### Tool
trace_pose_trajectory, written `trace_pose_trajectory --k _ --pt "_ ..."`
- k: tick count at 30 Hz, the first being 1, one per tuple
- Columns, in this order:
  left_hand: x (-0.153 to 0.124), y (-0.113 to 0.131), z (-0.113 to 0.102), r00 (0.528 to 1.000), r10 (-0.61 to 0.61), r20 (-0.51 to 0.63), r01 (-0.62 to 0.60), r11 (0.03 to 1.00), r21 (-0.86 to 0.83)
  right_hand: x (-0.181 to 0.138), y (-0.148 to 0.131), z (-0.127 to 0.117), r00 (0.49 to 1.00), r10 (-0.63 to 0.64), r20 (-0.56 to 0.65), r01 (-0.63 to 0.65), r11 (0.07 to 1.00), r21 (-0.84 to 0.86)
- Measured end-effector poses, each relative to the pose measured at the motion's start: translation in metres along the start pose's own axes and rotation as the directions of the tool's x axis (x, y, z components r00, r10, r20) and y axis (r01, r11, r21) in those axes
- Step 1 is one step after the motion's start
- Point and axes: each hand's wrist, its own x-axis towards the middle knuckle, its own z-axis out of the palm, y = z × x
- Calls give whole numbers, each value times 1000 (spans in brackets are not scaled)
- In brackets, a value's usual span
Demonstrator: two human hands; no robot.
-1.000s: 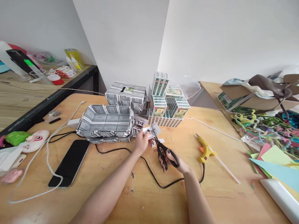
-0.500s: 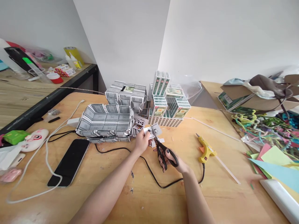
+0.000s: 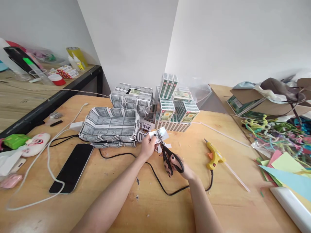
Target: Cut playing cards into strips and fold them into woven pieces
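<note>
Between the card tray point(image 3: 111, 138) edge and glue gun point(image 3: 214, 158), left hand point(image 3: 147, 147) pinches a card point(image 3: 164, 133), right hand point(image 3: 186, 170) grips scissors point(image 3: 166, 151).

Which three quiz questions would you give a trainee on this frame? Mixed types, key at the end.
1. Multiple choice: what does the right hand hold?
A) a phone
B) scissors
C) a pen

2. True or false: the left hand holds a card at the blades.

3. Short answer: which yellow tool lies to the right of the right hand, with a black cord at its handle?

Key: 1. B; 2. True; 3. glue gun.
</note>
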Motion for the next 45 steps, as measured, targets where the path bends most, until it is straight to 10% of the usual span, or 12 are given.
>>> trace_pose_trajectory --k 45 --pt "0 9 2 993 -115 -12 112 984 -138 5 -4 6 992 35 -121 -41 998 -47"
